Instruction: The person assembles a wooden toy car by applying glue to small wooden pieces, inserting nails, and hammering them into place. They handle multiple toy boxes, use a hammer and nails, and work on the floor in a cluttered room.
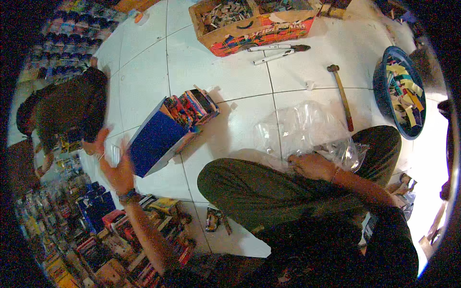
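Observation:
My left hand (116, 170) is raised at the left with its fingers apart, somewhat smeared by motion. It is beside the near end of a blue cardboard box (156, 137). A pale, striped thing (114, 153) shows between the fingers, too blurred to name; I cannot tell whether they touch it. My right hand (312, 166) is closed on the edge of a clear plastic bag (307, 127), which lies puffed out over the floor and my lap. Colourful packages (189, 108) stick out of the box's far end.
Another person (72, 105) crouches at the left. Packed goods (139, 235) crowd the lower left. A hammer (343, 98), long-handled cutters (276, 52), a blue basin (386, 98) of strips and a cardboard carton (264, 36) of small pieces stand or lie on the tiles.

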A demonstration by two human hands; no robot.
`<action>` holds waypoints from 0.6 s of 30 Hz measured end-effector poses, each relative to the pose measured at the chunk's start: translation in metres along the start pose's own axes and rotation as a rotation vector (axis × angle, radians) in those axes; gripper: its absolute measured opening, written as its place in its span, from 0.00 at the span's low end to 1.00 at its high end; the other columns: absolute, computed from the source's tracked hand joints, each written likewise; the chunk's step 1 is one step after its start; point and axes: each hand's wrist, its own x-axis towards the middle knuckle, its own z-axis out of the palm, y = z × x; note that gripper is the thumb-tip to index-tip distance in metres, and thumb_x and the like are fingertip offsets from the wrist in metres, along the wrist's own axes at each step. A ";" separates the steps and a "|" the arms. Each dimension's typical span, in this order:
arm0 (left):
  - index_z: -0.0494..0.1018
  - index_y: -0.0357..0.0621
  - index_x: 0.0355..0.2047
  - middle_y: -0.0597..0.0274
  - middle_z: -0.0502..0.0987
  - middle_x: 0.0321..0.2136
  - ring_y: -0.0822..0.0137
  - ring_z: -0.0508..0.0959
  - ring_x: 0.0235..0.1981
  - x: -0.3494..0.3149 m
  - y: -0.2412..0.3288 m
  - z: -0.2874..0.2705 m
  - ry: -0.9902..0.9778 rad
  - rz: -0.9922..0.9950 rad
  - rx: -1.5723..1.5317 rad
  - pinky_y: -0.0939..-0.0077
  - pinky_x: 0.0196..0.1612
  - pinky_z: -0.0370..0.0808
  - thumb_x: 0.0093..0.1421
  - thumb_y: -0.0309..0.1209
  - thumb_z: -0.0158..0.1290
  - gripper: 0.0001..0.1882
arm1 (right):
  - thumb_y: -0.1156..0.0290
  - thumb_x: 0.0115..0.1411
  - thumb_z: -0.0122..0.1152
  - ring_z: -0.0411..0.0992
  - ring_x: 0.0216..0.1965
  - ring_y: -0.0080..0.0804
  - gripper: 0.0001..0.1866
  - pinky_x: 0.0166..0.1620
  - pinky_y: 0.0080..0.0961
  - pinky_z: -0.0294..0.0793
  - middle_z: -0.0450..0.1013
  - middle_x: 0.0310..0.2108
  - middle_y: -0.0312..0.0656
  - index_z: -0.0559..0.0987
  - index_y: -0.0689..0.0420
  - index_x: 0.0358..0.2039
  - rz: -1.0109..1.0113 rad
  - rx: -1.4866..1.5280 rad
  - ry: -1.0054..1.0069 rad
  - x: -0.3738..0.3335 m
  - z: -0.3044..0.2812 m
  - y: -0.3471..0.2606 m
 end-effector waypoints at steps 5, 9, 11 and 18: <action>0.59 0.43 0.65 0.49 0.68 0.59 0.53 0.67 0.62 0.042 0.105 0.113 -0.726 0.502 0.634 0.35 0.66 0.49 0.44 0.67 0.60 0.56 | 0.65 0.62 0.53 0.77 0.35 0.60 0.29 0.40 0.53 0.77 0.76 0.37 0.57 0.63 0.61 0.61 -0.003 -0.134 0.073 -0.004 0.008 -0.015; 0.52 0.44 0.68 0.43 0.70 0.57 0.46 0.69 0.60 0.054 0.117 0.171 -1.029 0.377 0.897 0.34 0.63 0.55 0.34 0.71 0.64 0.68 | 0.66 0.62 0.52 0.77 0.36 0.55 0.23 0.40 0.47 0.78 0.75 0.42 0.55 0.69 0.61 0.57 -0.161 -0.096 0.283 -0.042 -0.013 -0.056; 0.50 0.43 0.69 0.41 0.72 0.54 0.44 0.74 0.56 0.061 0.108 0.186 -1.173 0.266 0.872 0.36 0.60 0.60 0.31 0.72 0.64 0.72 | 0.66 0.62 0.52 0.77 0.37 0.47 0.18 0.39 0.42 0.78 0.74 0.44 0.51 0.76 0.60 0.50 -0.381 0.075 0.434 -0.075 -0.043 -0.069; 0.47 0.48 0.69 0.43 0.70 0.53 0.44 0.74 0.53 0.057 0.089 0.186 -1.157 0.302 0.729 0.42 0.55 0.69 0.34 0.62 0.68 0.67 | 0.65 0.59 0.62 0.75 0.38 0.45 0.18 0.39 0.41 0.75 0.74 0.38 0.45 0.76 0.55 0.49 -0.261 -0.149 0.860 -0.060 -0.159 0.001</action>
